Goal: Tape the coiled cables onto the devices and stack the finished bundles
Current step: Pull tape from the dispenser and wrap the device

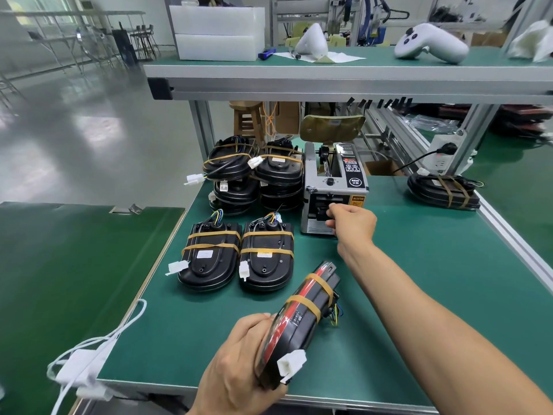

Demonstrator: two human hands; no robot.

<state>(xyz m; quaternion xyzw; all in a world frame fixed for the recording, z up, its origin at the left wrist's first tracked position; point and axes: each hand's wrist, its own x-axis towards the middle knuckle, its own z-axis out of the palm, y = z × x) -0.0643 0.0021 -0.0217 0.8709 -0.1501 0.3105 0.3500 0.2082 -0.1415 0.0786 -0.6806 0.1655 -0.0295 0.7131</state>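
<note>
Your left hand (239, 363) gripped a black device (296, 322) on its edge near the front of the green table (419, 295), two tan tape bands around it and a white plug (291, 365) sticking out. Your right hand (353, 223) reached to the tape dispenser (333, 187), fingers pinched at its slot; whether they held tape, you couldn't tell. Two taped bundles (236, 256) lay flat side by side at left, and two stacks (254, 175) stood behind them, just beside the dispenser.
</note>
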